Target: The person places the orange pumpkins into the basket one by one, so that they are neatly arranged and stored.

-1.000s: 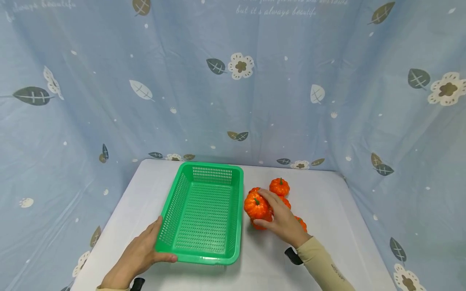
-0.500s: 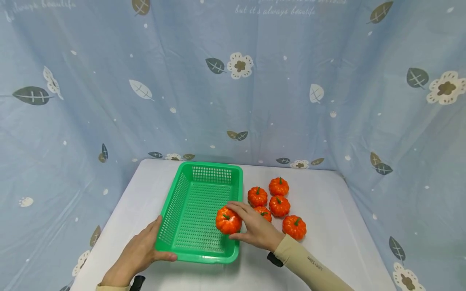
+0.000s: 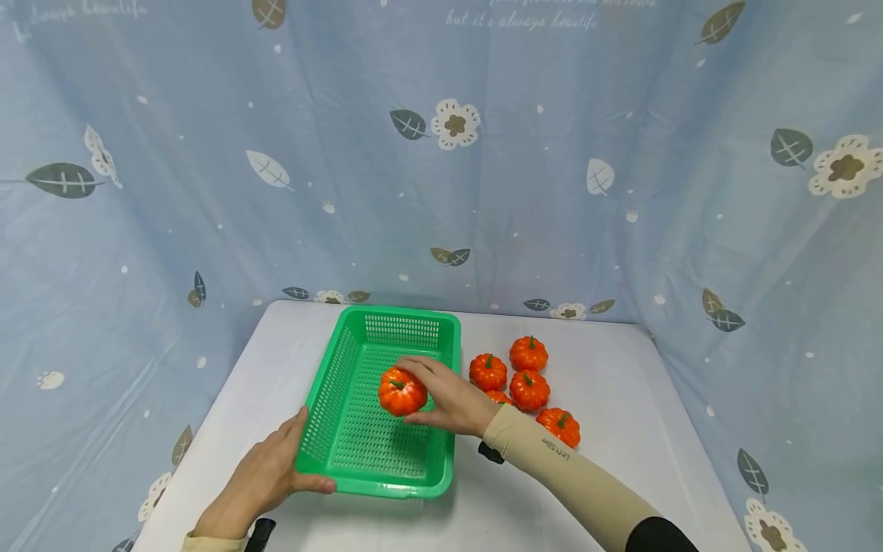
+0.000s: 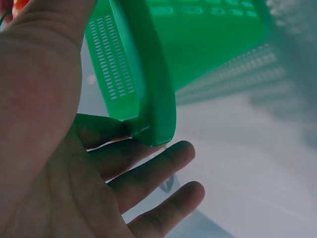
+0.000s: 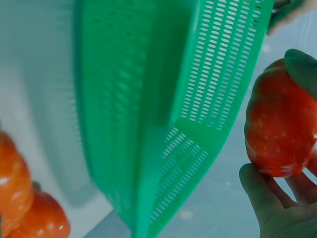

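Observation:
My right hand (image 3: 451,400) holds a small orange pumpkin (image 3: 402,392) with a green stem above the inside of the green plastic basket (image 3: 359,484). Thumb and fingers grip its sides in the right wrist view, where the pumpkin (image 5: 280,121) shows at the right edge. At the basket's near left corner rests my left hand (image 3: 265,471), its thumb at the front rim and its fingers along the left side. In the left wrist view the left hand's fingers (image 4: 153,173) are spread and fairly straight, touching the basket's rim (image 4: 156,114) at the corner.
Several more pumpkins (image 3: 530,391) stand on the white table (image 3: 621,399) to the right of the basket. One of them (image 3: 500,397) is partly hidden by the right arm. A blue patterned curtain (image 3: 359,192) encloses the table at the back and sides.
My right hand has carried the pumpkin leftward from the group on the table, over the basket's right rim, to above its middle. The left hand has stayed at the corner.

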Tool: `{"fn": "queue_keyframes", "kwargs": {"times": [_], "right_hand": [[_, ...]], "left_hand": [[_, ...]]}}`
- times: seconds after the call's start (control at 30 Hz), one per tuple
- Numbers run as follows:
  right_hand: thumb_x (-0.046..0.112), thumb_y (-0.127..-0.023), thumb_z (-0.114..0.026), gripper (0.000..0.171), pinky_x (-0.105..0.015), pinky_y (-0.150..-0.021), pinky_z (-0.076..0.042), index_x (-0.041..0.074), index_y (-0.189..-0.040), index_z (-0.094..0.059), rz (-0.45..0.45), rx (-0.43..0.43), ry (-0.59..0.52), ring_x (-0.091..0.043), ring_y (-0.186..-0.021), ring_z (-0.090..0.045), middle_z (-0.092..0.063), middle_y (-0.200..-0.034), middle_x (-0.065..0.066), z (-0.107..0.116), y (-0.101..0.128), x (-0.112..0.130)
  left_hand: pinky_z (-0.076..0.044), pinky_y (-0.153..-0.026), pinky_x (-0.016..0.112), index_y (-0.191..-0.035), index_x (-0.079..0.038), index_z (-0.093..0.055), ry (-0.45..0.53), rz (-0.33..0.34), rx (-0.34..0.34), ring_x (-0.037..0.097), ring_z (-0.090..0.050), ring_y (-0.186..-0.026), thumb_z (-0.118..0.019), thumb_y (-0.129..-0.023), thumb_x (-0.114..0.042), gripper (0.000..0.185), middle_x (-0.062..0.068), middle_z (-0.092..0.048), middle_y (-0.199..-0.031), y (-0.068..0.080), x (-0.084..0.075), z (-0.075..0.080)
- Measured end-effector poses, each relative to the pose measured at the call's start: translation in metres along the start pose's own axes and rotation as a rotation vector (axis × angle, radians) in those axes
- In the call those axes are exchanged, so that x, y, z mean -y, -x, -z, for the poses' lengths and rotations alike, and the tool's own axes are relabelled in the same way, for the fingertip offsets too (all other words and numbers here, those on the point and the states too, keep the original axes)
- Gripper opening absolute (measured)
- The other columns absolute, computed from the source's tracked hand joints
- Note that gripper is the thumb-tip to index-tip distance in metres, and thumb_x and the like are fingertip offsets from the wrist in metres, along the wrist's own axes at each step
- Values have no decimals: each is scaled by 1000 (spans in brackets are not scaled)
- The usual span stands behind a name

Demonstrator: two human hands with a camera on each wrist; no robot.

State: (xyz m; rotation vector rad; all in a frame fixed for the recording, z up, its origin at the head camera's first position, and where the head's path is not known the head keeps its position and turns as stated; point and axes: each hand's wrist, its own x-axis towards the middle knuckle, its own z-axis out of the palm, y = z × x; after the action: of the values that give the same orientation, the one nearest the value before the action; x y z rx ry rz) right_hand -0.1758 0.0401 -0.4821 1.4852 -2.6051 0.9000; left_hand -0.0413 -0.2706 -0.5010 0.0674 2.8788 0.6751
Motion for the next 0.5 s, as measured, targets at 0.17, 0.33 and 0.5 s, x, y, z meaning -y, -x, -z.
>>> {"fn": "queue_keyframes", "kwargs": {"times": [0.17,0.33,0.5], "right_hand": [[33,-84,-85,81,-31,-101,-50,18,-151,-40,-59,-3,-91,-16,-133,-47,-41,-153,-1,-14,-19,1],[27,-83,-85,80,-28,-100,-49,16,-149,-40,-74,9,-152,-15,-130,-50,-41,-151,-2,-33,-34,7],[27,-83,-85,80,-25,-97,-49,16,-149,-41,-107,17,-161,-14,-125,-52,-43,-149,-2,-49,-47,11]], "left_hand": [[-45,-96,64,-155,12,-21,2,1,5,52,-52,-124,-82,-56,-73,144,37,-39,-149,-1,-1,-1],[-46,-95,63,-155,12,-22,-11,-23,-5,52,-52,-123,-79,-57,-76,143,37,-40,-148,-1,0,-2],[-47,-93,63,-154,14,-23,-29,-30,-16,52,-55,-119,-79,-57,-75,143,38,-42,-146,0,1,0]]}}
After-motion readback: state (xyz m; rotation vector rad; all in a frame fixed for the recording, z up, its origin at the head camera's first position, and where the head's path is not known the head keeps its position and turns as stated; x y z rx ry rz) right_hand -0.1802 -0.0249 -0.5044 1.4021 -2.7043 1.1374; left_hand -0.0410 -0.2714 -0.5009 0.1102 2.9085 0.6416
